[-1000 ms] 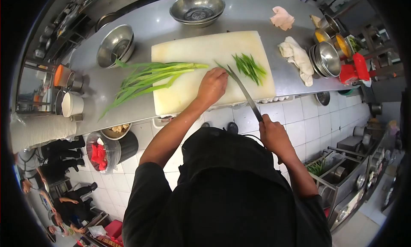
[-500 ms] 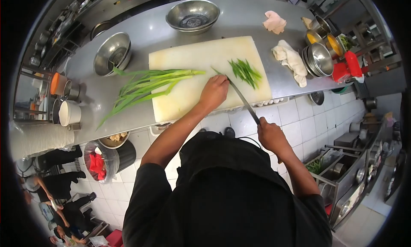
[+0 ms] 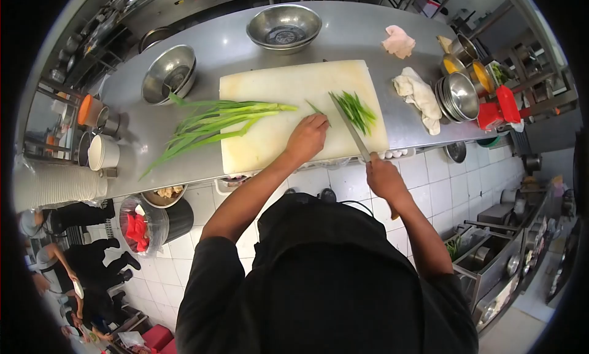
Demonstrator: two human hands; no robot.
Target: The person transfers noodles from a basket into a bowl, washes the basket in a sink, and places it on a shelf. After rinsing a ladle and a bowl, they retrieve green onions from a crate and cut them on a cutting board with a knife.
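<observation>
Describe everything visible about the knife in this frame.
The knife has a long, narrow, dark, metal-looking blade. Its handle is mostly hidden in the right hand, just past the near edge of the white cutting board. The blade slants away across the board, its tip by the cut green pieces, beside the left hand. Whether the edge touches the board is unclear.

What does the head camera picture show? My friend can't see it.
From above, a person's right hand holds a knife over a white cutting board while the left hand pins a green onion stalk. Cut pieces lie beside the blade, whole green onions farther left.
</observation>
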